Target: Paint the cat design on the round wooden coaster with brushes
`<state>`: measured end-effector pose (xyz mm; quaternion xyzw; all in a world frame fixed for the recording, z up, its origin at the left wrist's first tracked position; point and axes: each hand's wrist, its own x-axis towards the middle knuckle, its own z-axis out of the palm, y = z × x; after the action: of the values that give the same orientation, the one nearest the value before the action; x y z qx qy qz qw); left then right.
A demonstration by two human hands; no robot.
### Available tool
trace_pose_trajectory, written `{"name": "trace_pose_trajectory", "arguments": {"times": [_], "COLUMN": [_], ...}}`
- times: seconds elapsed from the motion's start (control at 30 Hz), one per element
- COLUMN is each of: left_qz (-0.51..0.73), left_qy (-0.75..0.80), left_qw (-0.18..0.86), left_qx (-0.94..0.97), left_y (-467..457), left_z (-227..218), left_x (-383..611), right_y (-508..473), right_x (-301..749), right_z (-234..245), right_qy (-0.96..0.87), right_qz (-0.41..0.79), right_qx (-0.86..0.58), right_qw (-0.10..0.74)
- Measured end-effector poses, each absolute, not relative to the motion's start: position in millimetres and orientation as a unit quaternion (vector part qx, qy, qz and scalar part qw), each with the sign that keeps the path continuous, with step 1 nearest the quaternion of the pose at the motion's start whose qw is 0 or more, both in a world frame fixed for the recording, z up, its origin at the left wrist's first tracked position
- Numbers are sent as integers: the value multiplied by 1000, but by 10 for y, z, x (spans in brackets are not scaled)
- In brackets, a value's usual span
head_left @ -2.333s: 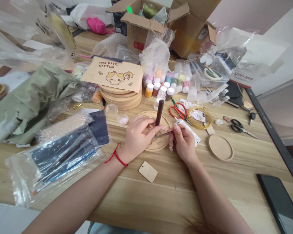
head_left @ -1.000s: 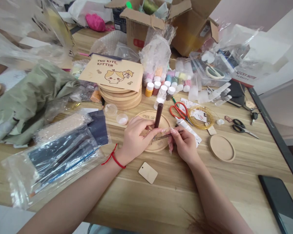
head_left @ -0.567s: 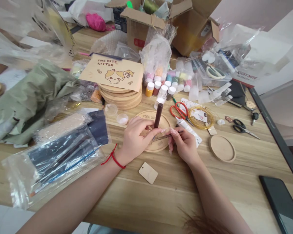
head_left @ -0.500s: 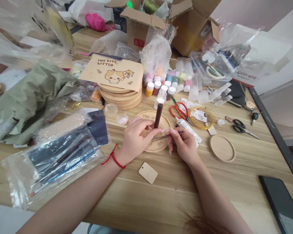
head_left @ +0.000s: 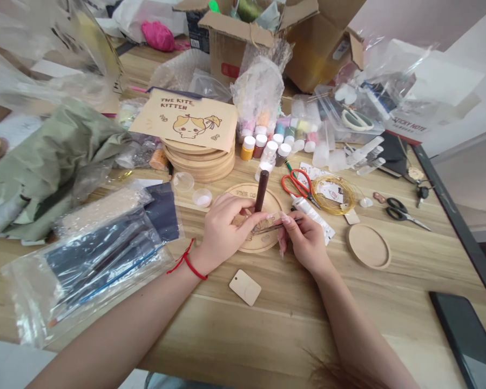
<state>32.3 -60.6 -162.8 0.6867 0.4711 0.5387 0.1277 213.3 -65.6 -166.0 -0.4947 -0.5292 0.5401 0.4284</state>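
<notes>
My left hand (head_left: 223, 229) is closed round a dark brown wooden-handled tool (head_left: 261, 192) that stands upright over a round wooden disc (head_left: 254, 246) lying on the table. A red string circles that wrist. My right hand (head_left: 303, 240) pinches thin metal tweezers (head_left: 282, 223), which point left toward the tool's tip. Both hands meet over the disc, and what lies between the fingertips is too small to make out. A small rectangular wooden tag (head_left: 245, 287) lies just in front of my hands.
A stack of wooden discs (head_left: 200, 159) under a kitten card, small paint pots (head_left: 267, 146), red scissors (head_left: 297, 185), a gold wire coil (head_left: 332, 194), a round wooden coaster (head_left: 368, 247), black scissors (head_left: 403, 213), a bag of brushes (head_left: 93, 259) and a phone (head_left: 467, 337) crowd the table.
Hardly anything has moved. Both hands keep the same grip over the disc, with slight finger shifts and a small camera drift.
</notes>
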Motion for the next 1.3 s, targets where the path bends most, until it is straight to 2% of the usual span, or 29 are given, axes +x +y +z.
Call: {"name": "trace_pose_trajectory", "arguments": {"times": [1.3], "left_qz": [539], "left_qy": [488], "left_qw": [127], "left_qx": [674], "left_y": [-612], "left_z": [-1607], "left_x": [306], "right_y": [-664], "right_x": [2142], "right_z": [-1674], "right_qy": [-527], "right_qz": [538], "right_qx": [-503], "right_qw": [424]}}
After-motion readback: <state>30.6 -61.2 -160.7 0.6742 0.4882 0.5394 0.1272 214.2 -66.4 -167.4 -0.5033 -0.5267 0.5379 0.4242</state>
